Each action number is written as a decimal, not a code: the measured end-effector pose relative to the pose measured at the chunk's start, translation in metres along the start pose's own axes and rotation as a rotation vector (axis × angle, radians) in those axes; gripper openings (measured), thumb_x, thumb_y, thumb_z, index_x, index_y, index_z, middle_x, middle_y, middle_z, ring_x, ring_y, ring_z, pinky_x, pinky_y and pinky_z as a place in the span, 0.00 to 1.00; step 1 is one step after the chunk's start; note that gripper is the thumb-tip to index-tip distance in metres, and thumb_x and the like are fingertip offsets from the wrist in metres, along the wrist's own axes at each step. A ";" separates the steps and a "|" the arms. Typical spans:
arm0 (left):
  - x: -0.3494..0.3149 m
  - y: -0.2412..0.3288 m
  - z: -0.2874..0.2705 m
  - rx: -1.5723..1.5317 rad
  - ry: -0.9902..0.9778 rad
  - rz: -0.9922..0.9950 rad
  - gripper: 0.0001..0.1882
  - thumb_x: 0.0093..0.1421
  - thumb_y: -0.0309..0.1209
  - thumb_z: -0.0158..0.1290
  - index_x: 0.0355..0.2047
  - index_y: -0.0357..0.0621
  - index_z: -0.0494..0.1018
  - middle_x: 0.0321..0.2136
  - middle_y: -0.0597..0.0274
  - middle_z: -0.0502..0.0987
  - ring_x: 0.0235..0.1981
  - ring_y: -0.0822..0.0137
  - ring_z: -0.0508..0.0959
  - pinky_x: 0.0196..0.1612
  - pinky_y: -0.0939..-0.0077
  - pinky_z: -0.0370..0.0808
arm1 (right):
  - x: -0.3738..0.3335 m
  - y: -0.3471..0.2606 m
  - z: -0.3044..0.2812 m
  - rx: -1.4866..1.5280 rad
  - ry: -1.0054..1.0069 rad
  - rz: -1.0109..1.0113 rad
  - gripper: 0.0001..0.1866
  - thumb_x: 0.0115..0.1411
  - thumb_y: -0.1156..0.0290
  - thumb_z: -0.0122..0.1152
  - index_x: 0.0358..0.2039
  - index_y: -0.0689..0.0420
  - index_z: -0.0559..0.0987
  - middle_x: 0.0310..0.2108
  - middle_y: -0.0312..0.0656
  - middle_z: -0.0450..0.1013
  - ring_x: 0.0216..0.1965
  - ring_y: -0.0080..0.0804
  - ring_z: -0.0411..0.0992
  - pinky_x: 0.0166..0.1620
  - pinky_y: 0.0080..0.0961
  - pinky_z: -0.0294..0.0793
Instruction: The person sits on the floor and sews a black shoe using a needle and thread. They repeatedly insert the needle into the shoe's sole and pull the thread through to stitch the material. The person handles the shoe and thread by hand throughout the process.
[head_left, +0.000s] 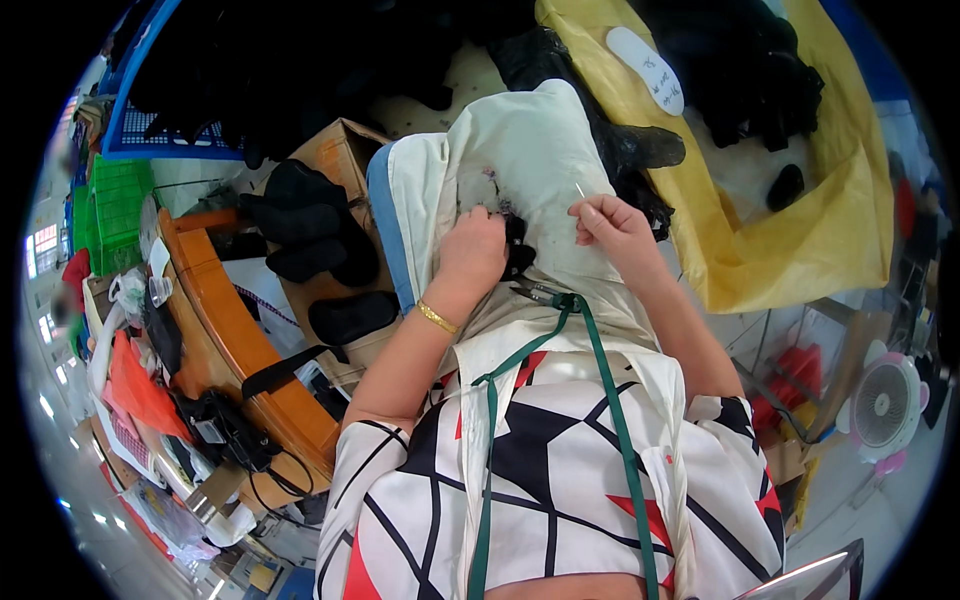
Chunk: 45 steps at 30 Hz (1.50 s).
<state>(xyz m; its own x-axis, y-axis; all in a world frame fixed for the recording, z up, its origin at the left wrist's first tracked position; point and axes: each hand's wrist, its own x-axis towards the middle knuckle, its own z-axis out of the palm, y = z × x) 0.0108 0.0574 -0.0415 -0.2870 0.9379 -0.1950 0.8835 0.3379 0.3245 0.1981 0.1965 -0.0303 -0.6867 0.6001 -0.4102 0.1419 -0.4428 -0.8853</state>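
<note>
My left hand [475, 248] rests on my lap over a cream cloth apron [550, 140], its fingers curled on a small black piece [517, 248] that looks like fabric. Much of that piece is hidden beneath the hand. To the right, my right hand [612, 228] is raised a little above the apron, thumb and forefinger pinched on a thin, pale needle [580, 188]. Between my wrists lies a pair of small metal snips [540, 294], beside the knot of a green ribbon [600, 370] that hangs from my neck.
A yellow sack [740, 265] with black items and a white insole [645, 70] spreads at the far right. Black shoes [305, 225] sit on a cardboard box [345, 150] at left, beside a wooden table [240, 310]. A white fan [885, 400] stands right.
</note>
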 end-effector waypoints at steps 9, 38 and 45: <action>-0.023 -0.031 -0.016 -0.966 0.099 -0.275 0.13 0.55 0.31 0.65 0.32 0.40 0.70 0.25 0.64 0.75 0.26 0.73 0.75 0.30 0.79 0.74 | -0.017 0.013 0.023 -0.567 0.003 -0.293 0.07 0.64 0.73 0.60 0.40 0.62 0.80 0.28 0.39 0.72 0.27 0.24 0.66 0.32 0.22 0.67; -0.112 -0.009 -0.063 -1.166 0.517 -0.071 0.08 0.62 0.26 0.61 0.40 0.39 0.78 0.31 0.72 0.77 0.33 0.80 0.72 0.39 0.83 0.70 | -0.051 -0.047 0.093 -0.678 -0.187 -0.512 0.14 0.59 0.74 0.65 0.45 0.63 0.79 0.37 0.43 0.75 0.38 0.30 0.76 0.43 0.25 0.76; -0.124 -0.003 -0.052 -1.311 0.564 0.072 0.10 0.61 0.25 0.62 0.42 0.39 0.77 0.36 0.68 0.79 0.38 0.78 0.74 0.43 0.81 0.71 | -0.067 -0.058 0.122 -0.807 -0.227 -0.763 0.10 0.56 0.74 0.68 0.38 0.62 0.80 0.27 0.44 0.72 0.29 0.39 0.72 0.33 0.30 0.72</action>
<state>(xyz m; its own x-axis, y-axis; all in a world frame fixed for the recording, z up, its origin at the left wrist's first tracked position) 0.0238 -0.0556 0.0300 -0.6384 0.7559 0.1452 0.0168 -0.1749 0.9844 0.1490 0.1011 0.0745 -0.8927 0.3582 0.2733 -0.0072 0.5952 -0.8035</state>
